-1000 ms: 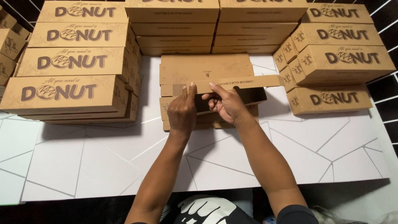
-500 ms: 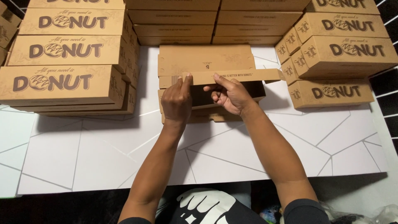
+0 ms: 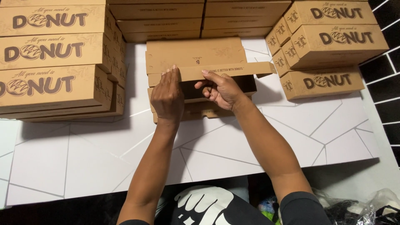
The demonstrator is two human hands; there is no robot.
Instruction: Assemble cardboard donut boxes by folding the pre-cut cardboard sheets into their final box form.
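A brown cardboard box (image 3: 196, 54) lies partly folded at the middle of the white table (image 3: 291, 137). Its lid is laid back flat and a long front flap (image 3: 233, 70) stands up along it. My left hand (image 3: 167, 96) presses fingers down on the flap's left part. My right hand (image 3: 223, 89) pinches the same flap near its middle, thumb inside the dark box interior. Both forearms reach up from the bottom edge.
Finished brown boxes are stacked on the left (image 3: 50, 79), along the back (image 3: 200, 18) and on the right (image 3: 329, 54). The table has thin grey geometric lines. Dark tiled wall shows at far right (image 3: 385, 71). Plastic bags lie below the table's right edge (image 3: 366, 206).
The camera view has shifted slightly. My hands stayed on the flap, the left sliding a little along its left part while the right keeps its pinch.
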